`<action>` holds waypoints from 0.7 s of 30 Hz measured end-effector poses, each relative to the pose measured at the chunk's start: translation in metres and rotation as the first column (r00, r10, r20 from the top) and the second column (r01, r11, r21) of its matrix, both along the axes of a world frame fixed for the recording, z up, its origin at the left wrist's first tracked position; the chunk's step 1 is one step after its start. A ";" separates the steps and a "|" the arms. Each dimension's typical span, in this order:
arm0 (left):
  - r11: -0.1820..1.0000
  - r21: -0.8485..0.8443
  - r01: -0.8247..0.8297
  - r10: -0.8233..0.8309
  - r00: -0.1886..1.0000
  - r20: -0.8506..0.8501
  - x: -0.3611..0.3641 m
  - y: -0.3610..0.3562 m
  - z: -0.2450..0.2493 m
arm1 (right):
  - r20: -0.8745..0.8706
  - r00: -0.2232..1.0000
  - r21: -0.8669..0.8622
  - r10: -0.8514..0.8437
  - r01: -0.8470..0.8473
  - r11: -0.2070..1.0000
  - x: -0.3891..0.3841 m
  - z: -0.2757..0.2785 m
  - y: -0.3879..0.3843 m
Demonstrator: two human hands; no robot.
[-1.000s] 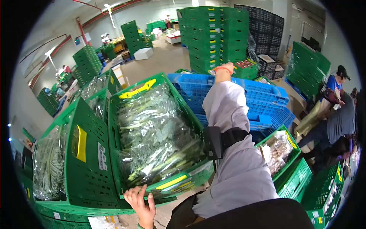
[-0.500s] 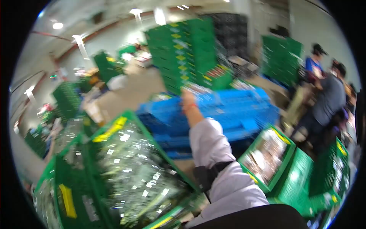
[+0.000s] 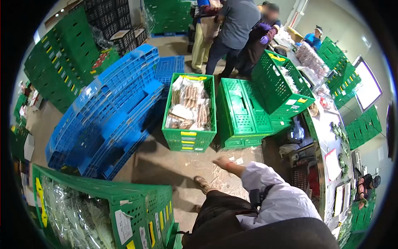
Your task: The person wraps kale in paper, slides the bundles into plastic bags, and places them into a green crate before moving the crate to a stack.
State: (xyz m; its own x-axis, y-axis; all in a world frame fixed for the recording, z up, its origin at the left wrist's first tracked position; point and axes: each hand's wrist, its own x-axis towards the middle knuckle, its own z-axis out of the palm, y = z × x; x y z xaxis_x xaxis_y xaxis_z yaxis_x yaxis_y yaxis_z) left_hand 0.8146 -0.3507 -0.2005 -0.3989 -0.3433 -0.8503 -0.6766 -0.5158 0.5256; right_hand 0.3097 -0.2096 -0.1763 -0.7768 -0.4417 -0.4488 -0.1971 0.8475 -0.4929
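My right hand [image 3: 224, 162], in a pale sleeve with a dark band on the arm, reaches out over the floor with nothing visible in it. Its fingers look loosely stretched out, though small in view. Just beyond it stands a stack of green crates [image 3: 187, 133], the top one filled with wrapped brownish packs [image 3: 191, 103]. To the right of that stack are closed green crates [image 3: 244, 110]. My left hand is out of sight.
Blue plastic pallets [image 3: 103, 103] stand at the left. A green crate [image 3: 141, 199] with bagged leafy greens [image 3: 78, 216] is at the lower left. Several people, one in a grey shirt [image 3: 239, 25], stand ahead. A long worktable [image 3: 331, 166] runs along the right.
My view has swung right and down. My right hand has left the blue pallets and is now over the floor near the crate of wrapped packs.
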 end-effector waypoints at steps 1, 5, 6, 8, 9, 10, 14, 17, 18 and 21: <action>1.000 0.029 0.010 -0.009 1.000 -0.023 -0.009 0.003 -0.008 | 0.037 0.991 0.036 -0.130 0.129 0.991 -0.003 0.013 0.029; 1.000 0.026 0.015 -0.011 0.991 -0.134 -0.045 -0.009 -0.033 | 0.081 0.978 0.035 -0.192 0.190 0.981 -0.029 0.001 0.133; 1.000 0.001 0.003 -0.003 0.986 -0.168 -0.060 -0.014 -0.041 | 0.115 0.984 -0.068 -0.133 0.141 0.988 -0.041 -0.011 0.158; 0.998 -0.054 -0.022 0.007 0.965 -0.263 -0.107 -0.032 -0.070 | 0.217 0.956 -0.204 -0.196 0.241 0.949 -0.056 -0.011 0.187; 0.997 -0.061 -0.039 0.018 0.950 -0.313 -0.126 -0.041 -0.085 | 0.283 0.904 -0.237 -0.319 0.388 0.890 -0.062 0.013 0.183; 0.999 -0.037 -0.036 0.019 0.927 -0.374 -0.151 -0.047 -0.102 | 0.343 0.835 -0.266 -0.431 0.526 0.807 -0.067 0.040 0.177; 0.962 -0.263 0.075 -0.145 0.955 -0.259 -0.289 -0.054 0.009 | 0.514 0.723 -0.288 -0.461 0.652 0.702 -0.188 -0.066 0.252; 0.925 -0.379 0.037 -0.161 0.940 -0.301 -0.373 -0.053 0.051 | 0.493 0.752 -0.342 -0.437 0.629 0.698 -0.290 -0.119 0.276; 0.935 -0.355 0.006 -0.135 0.931 -0.340 -0.395 -0.057 0.024 | 0.460 0.760 -0.357 -0.460 0.633 0.687 -0.324 -0.132 0.273; 0.914 -0.365 0.174 -0.246 0.956 -0.162 -0.462 -0.058 0.031 | 0.023 0.927 -0.392 -0.375 0.354 0.849 -0.436 -0.229 0.298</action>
State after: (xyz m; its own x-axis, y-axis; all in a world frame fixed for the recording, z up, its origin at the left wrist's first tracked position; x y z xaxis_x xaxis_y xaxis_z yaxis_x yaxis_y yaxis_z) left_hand 0.3525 -0.4087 -0.1690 -0.6430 -0.4889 -0.5895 -0.6111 -0.1364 0.7797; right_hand -0.1262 0.0881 -0.4056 -0.9332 -0.2506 -0.2577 0.0542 0.6106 -0.7901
